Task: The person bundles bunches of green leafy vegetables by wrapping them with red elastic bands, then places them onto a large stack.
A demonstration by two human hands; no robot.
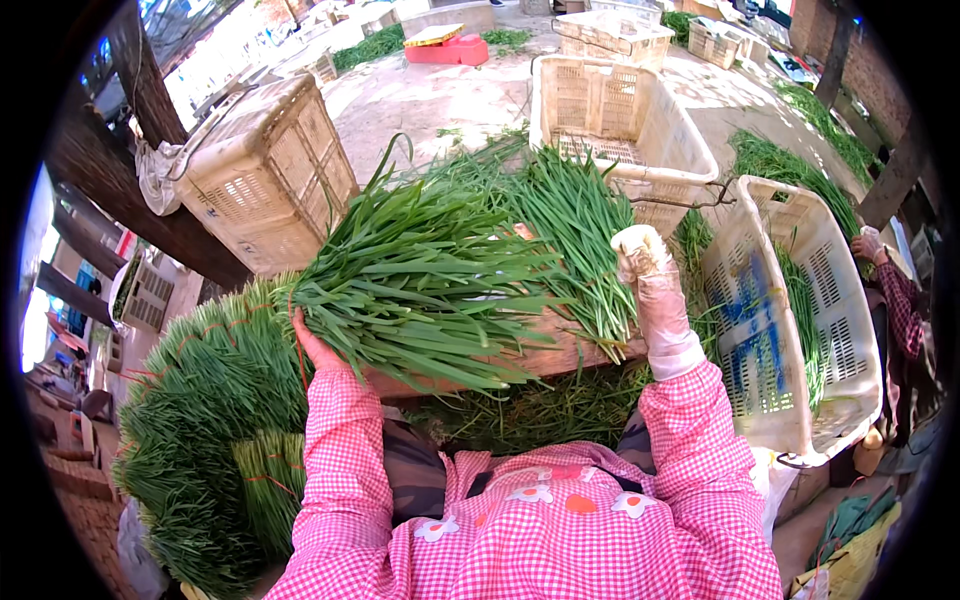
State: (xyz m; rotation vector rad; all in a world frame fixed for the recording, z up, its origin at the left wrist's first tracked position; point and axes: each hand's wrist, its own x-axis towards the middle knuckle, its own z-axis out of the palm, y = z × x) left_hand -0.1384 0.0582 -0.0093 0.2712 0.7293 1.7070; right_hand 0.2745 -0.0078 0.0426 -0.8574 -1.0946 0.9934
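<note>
My bare left hand (324,346) grips the stem end of a thick bunch of garlic chives (435,270), whose leaves fan out rightward over a wooden board (574,341). A red tie (301,356) hangs beside that hand. My gloved right hand (645,255) is curled into a fist, with nothing visible in it. It is just right of a loose heap of chives (577,232) that lies on the board with stems toward me. At left stand many bundles (202,390) of chives bound with red ties, packed upright against each other.
A crate (270,172) is tipped up at left. Ahead stands an open plastic crate (622,112); another crate (757,337), with chives inside, leans at right. Leaf scraps (525,416) cover the ground below the board. Another person's gloved hand (868,246) shows at far right.
</note>
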